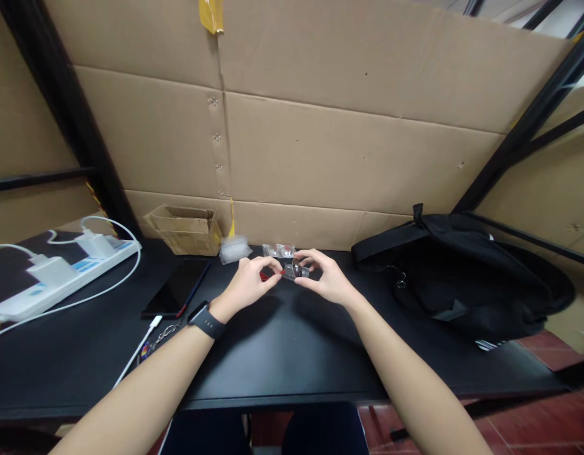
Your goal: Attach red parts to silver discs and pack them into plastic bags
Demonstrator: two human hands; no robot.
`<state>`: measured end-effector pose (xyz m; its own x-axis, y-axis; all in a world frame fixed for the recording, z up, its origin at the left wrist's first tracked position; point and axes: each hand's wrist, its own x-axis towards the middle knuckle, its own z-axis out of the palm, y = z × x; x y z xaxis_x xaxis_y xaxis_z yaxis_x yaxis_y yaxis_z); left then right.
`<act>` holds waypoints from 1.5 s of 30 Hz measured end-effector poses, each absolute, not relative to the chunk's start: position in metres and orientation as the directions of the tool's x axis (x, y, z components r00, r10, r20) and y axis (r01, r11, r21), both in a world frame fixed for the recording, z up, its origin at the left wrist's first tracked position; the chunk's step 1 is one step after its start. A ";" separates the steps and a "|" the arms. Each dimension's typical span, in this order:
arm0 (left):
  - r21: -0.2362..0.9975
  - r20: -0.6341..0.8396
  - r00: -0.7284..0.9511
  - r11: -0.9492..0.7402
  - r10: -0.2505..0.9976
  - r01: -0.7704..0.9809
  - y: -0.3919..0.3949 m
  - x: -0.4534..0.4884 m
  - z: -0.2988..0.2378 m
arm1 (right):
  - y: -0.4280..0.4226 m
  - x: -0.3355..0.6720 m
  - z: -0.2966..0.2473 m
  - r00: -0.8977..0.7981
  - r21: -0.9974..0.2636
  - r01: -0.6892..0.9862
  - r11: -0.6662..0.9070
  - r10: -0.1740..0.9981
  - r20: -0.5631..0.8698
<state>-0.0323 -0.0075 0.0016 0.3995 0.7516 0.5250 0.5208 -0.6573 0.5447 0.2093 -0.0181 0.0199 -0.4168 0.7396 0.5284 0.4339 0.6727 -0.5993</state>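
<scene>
Above the black tabletop, my left hand point(254, 281) is closed in a pinch, with something thin and red point(264, 277) at its fingertips. My right hand point(327, 278) curls its thumb and fingers around a small dark round piece point(298, 269). Clear plastic, apparently a small bag point(289, 272), spans the gap between both hands' fingertips. Exactly what the round piece is cannot be made out. Just behind the hands lie small clear packets point(279, 251) with round items inside, one of them partly red. A stack of clear plastic bags point(235, 248) lies to their left.
An open cardboard box point(188, 230) stands at the back left. Nearby are a dark phone or tablet point(176, 287), a white cable point(139, 347), keys point(166, 332) and a white power strip point(64, 278). A black backpack point(462, 272) occupies the right. Cardboard point(320, 151) walls the back.
</scene>
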 end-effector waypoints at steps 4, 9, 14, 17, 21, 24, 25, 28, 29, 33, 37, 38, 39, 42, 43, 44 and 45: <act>0.583 0.539 0.369 -0.652 0.757 0.485 -0.006 -0.031 -0.001 | -0.019 0.201 0.014 -0.400 -0.646 0.349 0.679 0.731 0.553; 0.628 0.541 0.345 -0.641 0.767 0.441 -0.008 -0.029 0.002 | -0.025 0.188 0.010 -0.352 -0.683 0.291 0.670 0.739 0.574; 0.623 0.547 0.353 -0.651 0.759 0.434 -0.008 -0.024 -0.001 | -0.029 0.179 0.010 -0.305 -0.677 0.264 0.687 0.725 0.617; 0.606 0.570 0.370 -0.680 0.733 0.413 -0.007 -0.021 -0.006 | -0.030 0.178 0.011 -0.312 -0.650 0.274 0.709 0.705 0.637; 0.593 0.591 0.352 -0.687 0.726 0.421 -0.009 -0.018 -0.010 | -0.029 0.179 0.011 -0.317 -0.632 0.306 0.712 0.702 0.637; 0.596 0.591 0.327 -0.672 0.737 0.440 -0.011 -0.016 -0.011 | -0.027 0.180 0.009 -0.296 -0.651 0.301 0.697 0.717 0.631; 0.592 0.595 0.316 -0.668 0.739 0.451 -0.012 -0.015 -0.011 | -0.027 0.180 0.008 -0.295 -0.658 0.292 0.694 0.720 0.628; 0.554 0.614 0.294 -0.665 0.732 0.501 -0.013 -0.014 -0.010 | -0.026 0.179 0.006 -0.299 -0.672 0.270 0.690 0.724 0.622; 0.538 0.621 0.289 -0.664 0.729 0.520 -0.014 -0.014 -0.009 | -0.026 0.179 0.005 -0.296 -0.677 0.265 0.686 0.726 0.621; 0.476 0.639 0.273 -0.648 0.719 0.594 -0.019 -0.014 -0.006 | -0.026 0.175 0.000 -0.250 -0.736 0.209 0.644 0.763 0.597; 0.434 0.655 0.260 -0.635 0.709 0.639 -0.021 -0.016 -0.002 | -0.023 0.172 -0.003 -0.243 -0.823 0.122 0.555 0.821 0.517; 0.422 0.658 0.264 -0.636 0.705 0.646 -0.021 -0.016 -0.002 | -0.023 0.172 -0.003 -0.256 -0.834 0.111 0.540 0.827 0.501; 0.411 0.659 0.272 -0.638 0.701 0.651 -0.021 -0.016 -0.002 | -0.023 0.172 -0.003 -0.268 -0.840 0.112 0.532 0.830 0.490; 0.396 0.659 0.285 -0.644 0.696 0.655 -0.021 -0.017 -0.003 | -0.023 0.175 0.000 -0.281 -0.814 0.188 0.550 0.824 0.492; 0.399 0.658 0.285 -0.644 0.697 0.653 -0.021 -0.017 -0.004 | -0.024 0.177 0.002 -0.284 -0.791 0.232 0.566 0.817 0.501; 0.402 0.658 0.285 -0.644 0.697 0.651 -0.021 -0.016 -0.004 | -0.024 0.178 0.003 -0.290 -0.766 0.274 0.582 0.809 0.511; 0.403 0.659 0.285 -0.647 0.696 0.648 -0.021 -0.016 -0.005 | -0.024 0.179 0.004 -0.300 -0.742 0.309 0.595 0.802 0.517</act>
